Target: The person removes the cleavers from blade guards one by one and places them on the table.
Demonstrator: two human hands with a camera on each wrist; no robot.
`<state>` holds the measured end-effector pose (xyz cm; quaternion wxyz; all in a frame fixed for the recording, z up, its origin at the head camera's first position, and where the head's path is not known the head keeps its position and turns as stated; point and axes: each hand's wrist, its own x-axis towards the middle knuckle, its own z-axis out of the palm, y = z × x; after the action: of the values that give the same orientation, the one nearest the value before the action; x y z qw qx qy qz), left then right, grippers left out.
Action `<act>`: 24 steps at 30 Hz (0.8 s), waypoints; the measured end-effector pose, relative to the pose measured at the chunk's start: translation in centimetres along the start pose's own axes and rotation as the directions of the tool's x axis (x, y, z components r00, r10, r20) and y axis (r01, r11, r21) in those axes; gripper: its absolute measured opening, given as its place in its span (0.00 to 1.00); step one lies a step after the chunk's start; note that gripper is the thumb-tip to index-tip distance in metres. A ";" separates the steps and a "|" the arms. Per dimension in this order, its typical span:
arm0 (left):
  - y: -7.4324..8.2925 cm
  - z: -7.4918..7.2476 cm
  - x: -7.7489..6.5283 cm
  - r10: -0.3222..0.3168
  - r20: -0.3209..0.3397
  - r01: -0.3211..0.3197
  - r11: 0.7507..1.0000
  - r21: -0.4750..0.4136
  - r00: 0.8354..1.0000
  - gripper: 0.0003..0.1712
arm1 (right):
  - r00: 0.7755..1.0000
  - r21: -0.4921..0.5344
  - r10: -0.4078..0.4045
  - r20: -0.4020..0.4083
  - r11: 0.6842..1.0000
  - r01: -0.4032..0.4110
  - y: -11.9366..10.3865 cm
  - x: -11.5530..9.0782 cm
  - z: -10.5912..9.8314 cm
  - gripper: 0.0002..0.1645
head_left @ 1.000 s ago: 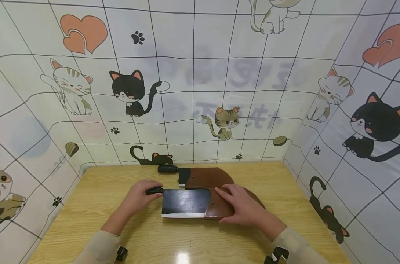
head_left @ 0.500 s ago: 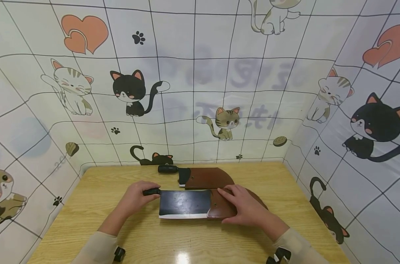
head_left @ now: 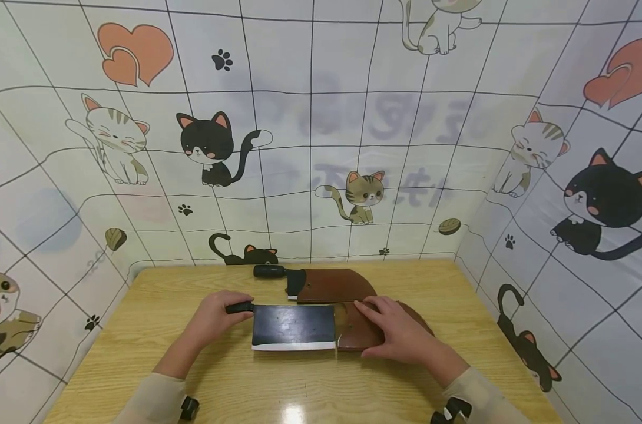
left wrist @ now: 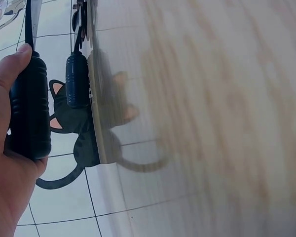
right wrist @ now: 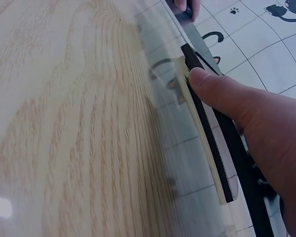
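Head view shows both grips narrow and occupied. The left hand [head_left: 217, 318] holds the black handle [head_left: 240, 307] of a cleaver, and its wrist view has that handle lying against the palm, the thumb near the end where the blade begins. The right hand [head_left: 397, 330] spans a brown sheath [head_left: 357, 331], thumb at the edge nearest the person and fingers over the far part; from its wrist camera, the thumb presses on the sheath's edge.

Under both grips is a glossy wood-grain table [head_left: 236, 377], with a bright reflection nearer the person than either hand. Beyond the hands and to both sides rises white grid-lined sheeting [head_left: 310, 129] printed with cats, hearts and paw prints. Pale sleeves [head_left: 154, 397] cover the forearms behind the grips.

The cleaver's dark blade [head_left: 293, 327] lies between the two hands, pale cutting edge towards the person, its far end at the sheath's mouth; whether any part sits inside, I cannot tell. Just beyond the grips rests a second cleaver [head_left: 269, 271] in its own brown cover [head_left: 334, 285].
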<state>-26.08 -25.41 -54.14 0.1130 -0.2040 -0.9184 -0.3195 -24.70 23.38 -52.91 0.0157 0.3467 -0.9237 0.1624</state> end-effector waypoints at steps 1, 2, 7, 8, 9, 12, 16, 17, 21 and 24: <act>0.0 0.0 0.0 0.000 -0.001 0.000 1.000 0.002 1.000 0.22 | 1.000 0.000 0.004 0.000 1.000 -0.004 0.1 -0.1 0.0 0.69; -0.1 -0.1 -0.1 0.000 -0.004 0.000 1.000 0.006 1.000 0.22 | 1.000 0.002 0.011 0.005 1.000 -0.011 0.2 -0.1 -0.1 0.69; -0.2 -0.2 -0.2 0.002 -0.015 -0.002 1.000 0.018 1.000 0.22 | 1.000 -0.008 0.016 0.000 1.000 -0.016 0.9 -0.4 -0.2 0.69; -0.3 -0.2 -0.3 0.002 -0.016 -0.001 1.000 0.019 1.000 0.22 | 1.000 -0.006 0.015 -0.002 1.000 -0.015 1.0 -0.5 -0.2 0.69; -0.3 -0.2 -0.3 0.001 -0.017 0.000 1.000 0.017 1.000 0.22 | 1.000 -0.004 0.013 -0.005 1.000 -0.014 1.1 -0.5 -0.2 0.69; -0.5 -0.3 -0.4 -0.008 -0.017 0.009 1.000 0.017 1.000 0.22 | 1.000 0.003 0.010 -0.011 1.000 -0.010 1.5 -0.8 -0.4 0.68; -0.7 -0.4 -0.4 -0.029 -0.010 0.029 0.999 0.015 1.000 0.22 | 1.000 0.011 0.003 -0.022 1.000 -0.002 2.0 -1.2 -0.4 0.68; -0.8 -0.5 -0.5 -0.033 -0.007 0.033 0.999 0.015 0.999 0.22 | 1.000 0.012 0.002 -0.024 1.000 -0.002 2.1 -1.3 -0.4 0.67; -1.0 -0.6 -0.5 -0.049 0.006 0.049 0.999 0.018 0.999 0.22 | 0.999 0.033 0.033 -0.002 0.999 -0.033 2.4 -1.6 -0.6 0.67; -1.3 -0.6 -0.5 -0.053 0.015 0.053 0.998 0.018 0.998 0.22 | 0.998 0.052 0.062 0.029 0.997 -0.063 2.8 -1.8 -0.7 0.67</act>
<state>-26.17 -26.86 -54.50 0.0991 -0.1809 -0.9272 -0.3125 -25.19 26.68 -53.28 -0.0112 0.3201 -0.9296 0.1825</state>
